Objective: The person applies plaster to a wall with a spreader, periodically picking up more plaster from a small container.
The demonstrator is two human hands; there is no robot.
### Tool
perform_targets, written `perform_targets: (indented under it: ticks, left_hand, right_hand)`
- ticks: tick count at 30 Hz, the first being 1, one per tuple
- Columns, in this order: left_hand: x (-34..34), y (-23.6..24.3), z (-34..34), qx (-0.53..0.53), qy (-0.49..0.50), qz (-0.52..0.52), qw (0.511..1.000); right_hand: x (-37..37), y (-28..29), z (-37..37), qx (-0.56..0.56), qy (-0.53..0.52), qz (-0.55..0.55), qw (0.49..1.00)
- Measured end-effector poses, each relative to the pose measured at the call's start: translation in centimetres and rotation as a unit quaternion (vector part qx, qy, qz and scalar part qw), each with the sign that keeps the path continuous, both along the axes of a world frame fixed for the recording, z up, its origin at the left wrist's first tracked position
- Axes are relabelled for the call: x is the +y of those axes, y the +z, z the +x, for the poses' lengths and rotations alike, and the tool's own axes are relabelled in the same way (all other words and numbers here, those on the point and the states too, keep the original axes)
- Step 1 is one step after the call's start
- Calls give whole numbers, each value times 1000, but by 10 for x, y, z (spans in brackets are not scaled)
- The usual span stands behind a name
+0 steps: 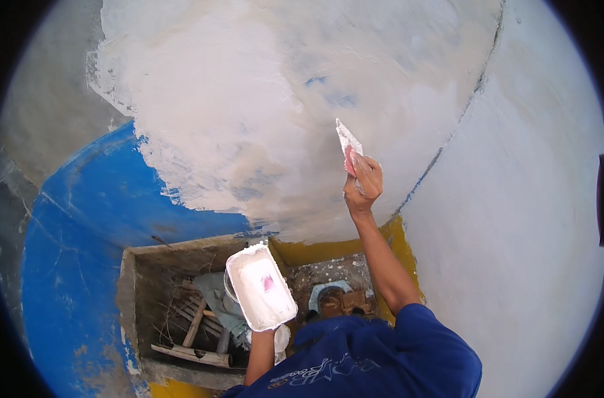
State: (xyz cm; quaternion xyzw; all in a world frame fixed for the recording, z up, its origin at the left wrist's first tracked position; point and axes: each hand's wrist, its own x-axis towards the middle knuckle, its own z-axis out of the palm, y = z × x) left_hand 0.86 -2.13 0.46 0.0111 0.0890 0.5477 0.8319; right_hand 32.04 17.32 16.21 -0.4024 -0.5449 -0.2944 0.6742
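Observation:
My right hand is raised in front of the wall, fingers closed round the reddish handle of a putty knife. White paste coats its blade, which points up and a little left. Whether the blade touches the wall I cannot tell. Smears of paste show on my fingers. Lower down, my left hand holds up a white rectangular tub from beneath, and the tub hides most of its fingers. Inside the tub lies white paste with a small pink-purple patch. Whitish filler covers much of the wall ahead.
Blue paint shows on the wall's left part. Below stands a rough concrete basin with sticks, wood pieces and a grey-green cloth. A squat toilet is in the floor by my feet. A pale wall rises on the right.

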Motion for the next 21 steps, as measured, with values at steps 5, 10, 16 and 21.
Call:
perform_targets:
  ticks: [5,10,16,21]
  left_hand:
    - [-3,-10,1,-6,20,-36,999]
    - [7,2,6,42,27,-12,999]
    - [1,-5,1,-14,5,-12,1000]
    - [1,-12,5,47,31,-21,998]
  right_hand:
    - [24,-7,-5,-64,-90,-85,990]
    - [-6,-41,-31,-81,35,-117,989]
    - [-5,35,82,64,-144,15,987]
    - [16,14,39,10,-95,12,995]
